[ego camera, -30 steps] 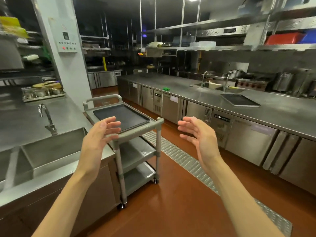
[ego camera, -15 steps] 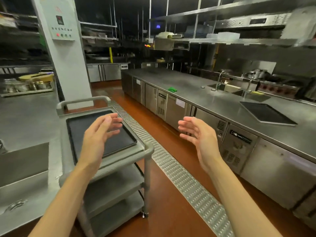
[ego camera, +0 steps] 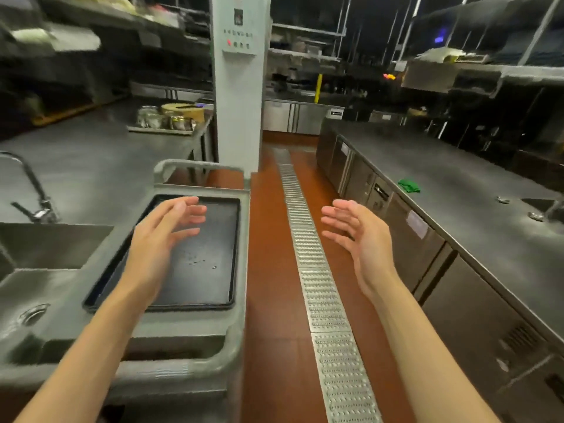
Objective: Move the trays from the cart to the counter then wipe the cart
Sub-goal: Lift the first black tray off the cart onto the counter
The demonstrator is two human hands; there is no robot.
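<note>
A black tray [ego camera: 201,257] lies flat on the top shelf of a grey utility cart [ego camera: 241,239] at lower left. My left hand [ego camera: 161,236] hovers over the tray's left half, fingers spread, holding nothing. My right hand [ego camera: 360,236] is raised over the red floor to the right of the cart, palm turned inward, also empty. The long steel counter [ego camera: 457,190] runs along the right side, with a green cloth [ego camera: 409,185] lying on it.
A steel sink [ego camera: 45,248] with a tap [ego camera: 33,190] adjoins the cart's left side. A metal floor drain grate [ego camera: 308,264] runs down the aisle. A white pillar [ego camera: 239,87] stands behind the cart. A tray of containers [ego camera: 166,120] sits on the left counter.
The view has swung left and closer to the cart, which now lies directly below me. The tray on the right counter has left the view. Both hands stay open and raised.
</note>
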